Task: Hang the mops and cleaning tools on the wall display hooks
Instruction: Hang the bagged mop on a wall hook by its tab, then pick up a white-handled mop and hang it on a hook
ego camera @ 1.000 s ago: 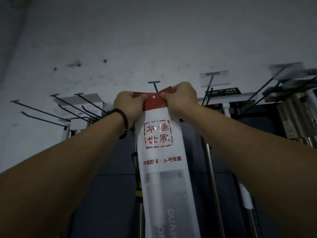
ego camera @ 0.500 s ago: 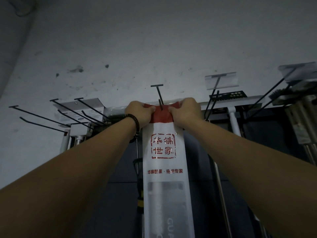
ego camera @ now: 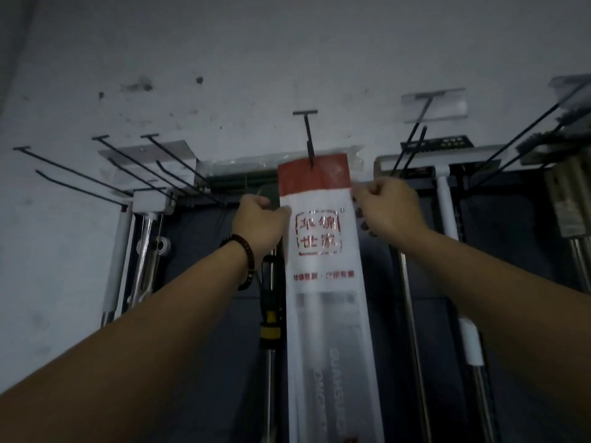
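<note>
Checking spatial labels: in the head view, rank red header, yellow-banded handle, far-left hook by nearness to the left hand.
1. Red header: just up and right of the left hand.
2. Yellow-banded handle: below the hand, behind the wrist.
3. Far-left hook: off to the left, on the wall.

The white bag [ego camera: 323,282] hanging from the hook [ego camera: 307,135] bears a red square seal of 4 Chinese characters, 华锦世家, below its red top. Under the seal runs a line of small red Chinese characters, too blurred to read. Lower down, pale Latin capitals run lengthwise along the bag, starting "GUAN"; the rest is unclear.
</note>
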`<action>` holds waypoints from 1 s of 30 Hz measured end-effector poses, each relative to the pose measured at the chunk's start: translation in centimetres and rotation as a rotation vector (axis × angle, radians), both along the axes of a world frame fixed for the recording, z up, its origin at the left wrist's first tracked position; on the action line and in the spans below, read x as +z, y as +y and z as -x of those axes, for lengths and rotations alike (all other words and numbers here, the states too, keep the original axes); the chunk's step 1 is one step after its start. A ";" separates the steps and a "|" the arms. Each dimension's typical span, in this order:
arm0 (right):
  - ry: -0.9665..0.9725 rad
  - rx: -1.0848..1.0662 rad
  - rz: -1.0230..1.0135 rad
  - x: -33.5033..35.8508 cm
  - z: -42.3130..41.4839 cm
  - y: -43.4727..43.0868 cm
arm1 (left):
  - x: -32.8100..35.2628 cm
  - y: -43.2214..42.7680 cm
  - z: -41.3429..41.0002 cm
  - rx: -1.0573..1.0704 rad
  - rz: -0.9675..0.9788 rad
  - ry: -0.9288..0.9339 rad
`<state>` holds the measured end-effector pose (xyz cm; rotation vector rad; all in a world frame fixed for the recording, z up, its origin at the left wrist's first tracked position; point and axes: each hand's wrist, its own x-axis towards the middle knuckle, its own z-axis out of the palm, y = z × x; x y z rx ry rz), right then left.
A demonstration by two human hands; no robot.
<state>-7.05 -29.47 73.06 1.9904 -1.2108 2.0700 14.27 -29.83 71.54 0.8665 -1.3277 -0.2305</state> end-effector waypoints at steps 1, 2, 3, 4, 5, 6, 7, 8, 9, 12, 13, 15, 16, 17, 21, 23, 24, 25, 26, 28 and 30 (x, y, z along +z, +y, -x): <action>0.003 -0.005 -0.001 -1.4 0.4 0.4 | -1.8 0.6 -0.3 0.052 -0.001 -0.016; 0.014 -0.024 0.008 -2.9 0.7 0.9 | -3.8 1.3 -0.5 0.102 0.016 -0.047; 0.028 -0.049 0.018 -4.7 1.0 1.5 | -5.9 2.0 -0.7 0.131 0.034 -0.086; 0.037 -0.063 0.025 -6.6 1.1 2.1 | -8.2 2.9 -0.7 0.131 0.036 -0.119; 0.045 -0.059 0.016 -8.7 0.9 2.9 | -10.6 3.6 -0.9 0.103 0.020 -0.140; 0.047 -0.025 -0.006 -10.9 0.7 3.5 | -13.0 4.3 -1.1 0.055 -0.010 -0.153; 0.033 0.036 -0.043 -13.3 0.4 4.0 | -15.5 5.0 -1.2 -0.006 -0.059 -0.165; 0.016 0.104 -0.094 -15.7 0.2 4.5 | -18.0 5.7 -1.3 -0.073 -0.120 -0.181; 0.006 0.165 -0.151 -18.1 -0.1 5.0 | -20.3 6.4 -1.3 -0.132 -0.186 -0.199; 0.013 0.299 -0.303 -25.0 -1.2 6.3 | -27.2 8.1 -1.3 -0.266 -0.401 -0.288; 0.011 0.330 -0.339 -27.2 -1.6 6.8 | -29.4 8.6 -1.2 -0.295 -0.460 -0.322; -0.015 0.383 -0.438 -32.1 -2.1 7.9 | -34.4 9.8 -1.0 -0.341 -0.574 -0.375; -0.036 0.407 -0.515 -34.8 -2.3 8.5 | -37.0 10.6 -0.8 -0.364 -0.624 -0.373; -0.069 0.434 -0.611 -37.4 -2.4 9.2 | -39.7 11.5 -0.7 -0.385 -0.664 -0.351; -0.168 0.478 -0.948 -47.6 -1.9 11.4 | -49.6 14.9 -0.6 -0.401 -0.809 -0.259; -0.191 0.458 -1.092 -52.9 -1.1 12.3 | -54.3 16.4 -1.1 -0.408 -0.930 -0.184; -0.204 0.437 -1.162 -55.5 -0.6 12.8 | -56.6 17.1 -1.4 -0.414 -1.009 -0.154; -0.205 0.411 -1.224 -58.0 -0.1 13.4 | -58.8 17.8 -1.7 -0.430 -1.084 -0.105; -0.195 0.381 -1.273 -60.6 0.6 13.8 | -60.9 18.4 -1.9 -0.434 -1.144 -0.070; -0.208 0.319 -1.381 -65.2 1.7 14.7 | -64.6 19.6 -2.0 -0.399 -1.244 -0.081; -0.251 0.230 -1.480 -70.0 3.0 15.0 | -66.9 20.7 -1.6 -0.379 -1.335 -0.164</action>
